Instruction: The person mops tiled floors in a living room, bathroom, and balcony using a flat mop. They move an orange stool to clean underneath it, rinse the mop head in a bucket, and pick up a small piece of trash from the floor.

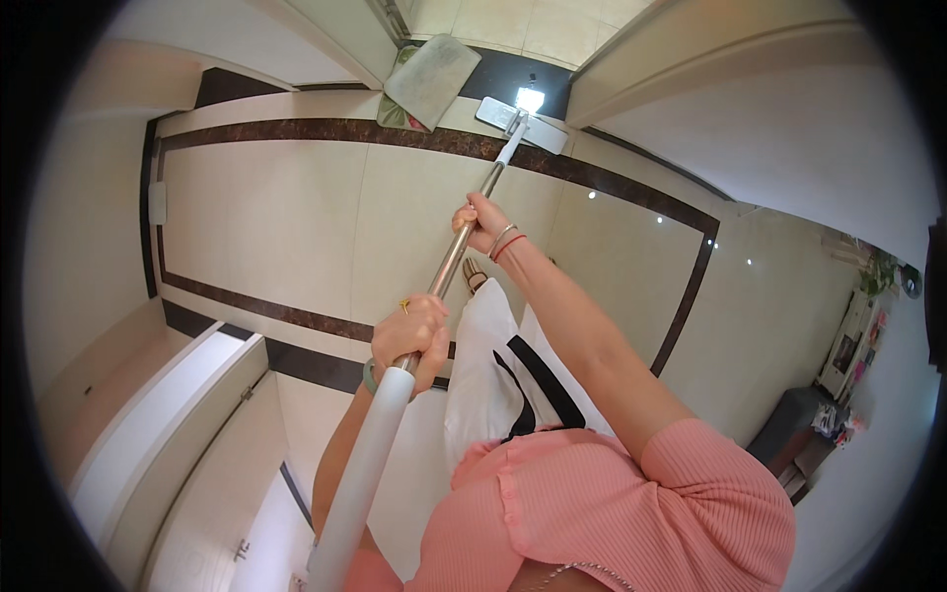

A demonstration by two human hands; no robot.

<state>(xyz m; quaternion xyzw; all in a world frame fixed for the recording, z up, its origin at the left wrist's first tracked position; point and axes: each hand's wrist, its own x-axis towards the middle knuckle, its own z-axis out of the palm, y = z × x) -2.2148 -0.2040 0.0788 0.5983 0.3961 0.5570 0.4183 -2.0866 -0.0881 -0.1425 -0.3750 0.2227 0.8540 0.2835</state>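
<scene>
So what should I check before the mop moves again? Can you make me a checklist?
1. Left hand wrapped round the mop pole: ok.
2. Right hand wrapped round it too, nearer the mop head: ok.
3. Mop head apart from the mat: ok, a small gap shows between them.
4. Mat just one flat layer: not ok, it looks folded or stacked.
5. Mop head's underside wet or dry: cannot tell, it's hidden.
</scene>
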